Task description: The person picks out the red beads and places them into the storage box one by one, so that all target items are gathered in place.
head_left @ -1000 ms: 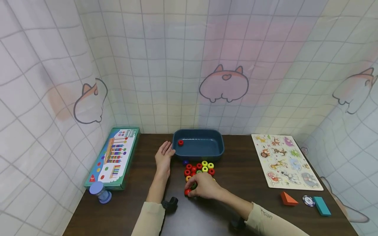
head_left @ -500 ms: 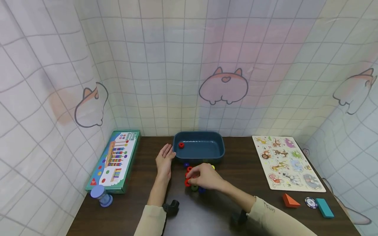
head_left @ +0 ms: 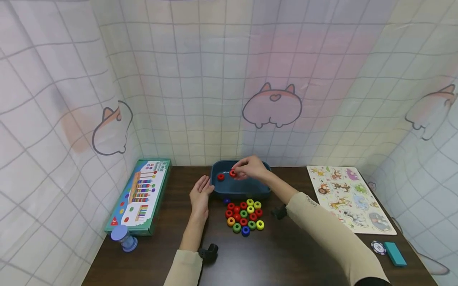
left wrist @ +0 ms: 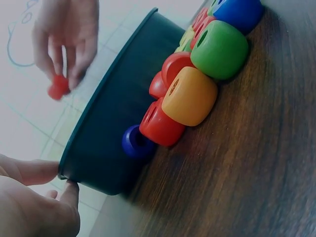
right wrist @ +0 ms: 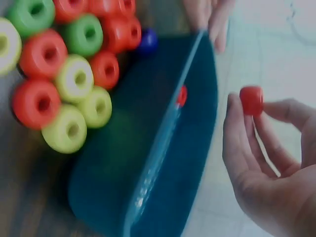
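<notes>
My right hand (head_left: 249, 168) pinches a red bead (right wrist: 252, 100) between thumb and fingertips. In the head view it is over the blue plastic bin (head_left: 222, 190); a second red bead (head_left: 220, 177) lies inside the bin at the left. My left hand (head_left: 199, 196) is at the bin's left side, fingers straight, with digits touching the rim near its corner (left wrist: 61, 173). In front of the bin lies a group of loose beads, among them a blue bead (head_left: 245, 231), an orange bead (left wrist: 190, 96), green, yellow and several red ones.
A boxed bead toy (head_left: 141, 194) and a blue hourglass-shaped timer (head_left: 124, 238) stand on the left. To the right lie an animal puzzle board (head_left: 352, 200), a poker chip (head_left: 378, 247) and a teal block (head_left: 395, 254). A patterned curtain (head_left: 193, 99) hangs behind the dark table.
My right hand has picked up a red bead from the group and moved it forward over the bin. My left hand has stayed at the bin's left edge.
</notes>
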A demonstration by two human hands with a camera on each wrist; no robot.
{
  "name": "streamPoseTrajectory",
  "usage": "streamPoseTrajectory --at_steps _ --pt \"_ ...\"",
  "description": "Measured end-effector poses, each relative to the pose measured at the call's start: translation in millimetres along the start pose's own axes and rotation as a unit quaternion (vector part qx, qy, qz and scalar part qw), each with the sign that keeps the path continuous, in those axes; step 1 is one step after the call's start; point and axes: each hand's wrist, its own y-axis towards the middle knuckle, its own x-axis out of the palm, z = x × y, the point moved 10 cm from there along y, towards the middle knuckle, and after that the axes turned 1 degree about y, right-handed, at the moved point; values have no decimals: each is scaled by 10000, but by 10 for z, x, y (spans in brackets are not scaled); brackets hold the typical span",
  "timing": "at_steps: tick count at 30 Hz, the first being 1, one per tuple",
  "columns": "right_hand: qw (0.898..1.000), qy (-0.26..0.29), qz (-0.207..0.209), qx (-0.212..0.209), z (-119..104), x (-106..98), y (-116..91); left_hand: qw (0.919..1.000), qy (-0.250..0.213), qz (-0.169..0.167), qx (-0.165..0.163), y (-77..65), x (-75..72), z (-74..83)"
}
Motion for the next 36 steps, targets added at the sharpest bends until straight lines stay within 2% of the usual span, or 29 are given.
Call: streamPoseTrajectory --at_steps 5,10,14,17,21,25,32,36 --pt "9996 138 -54 252 179 -56 316 10000 2 -47 -72 -6 23 -33" --pt "9985 293 -129 447 379 24 546 10000 2 -10 -49 -12 16 -39" --pt "9974 192 123 677 565 50 648 9999 -10 -11 -106 -28 18 -60" --pt "9958 -143 394 808 687 38 675 9999 -44 0 -124 -37 20 -71" --pt "9943 -270 467 918 760 63 661 9999 -97 7 -106 -35 16 -68" --pt "9952 -128 440 861 733 103 641 9999 -141 -48 -60 -23 26 -36" --pt "9964 -401 335 670 666 154 639 9998 -151 -94 -11 -14 29 26" --pt "9976 -355 259 528 626 147 586 9999 -125 -98 -10 -7 27 18"
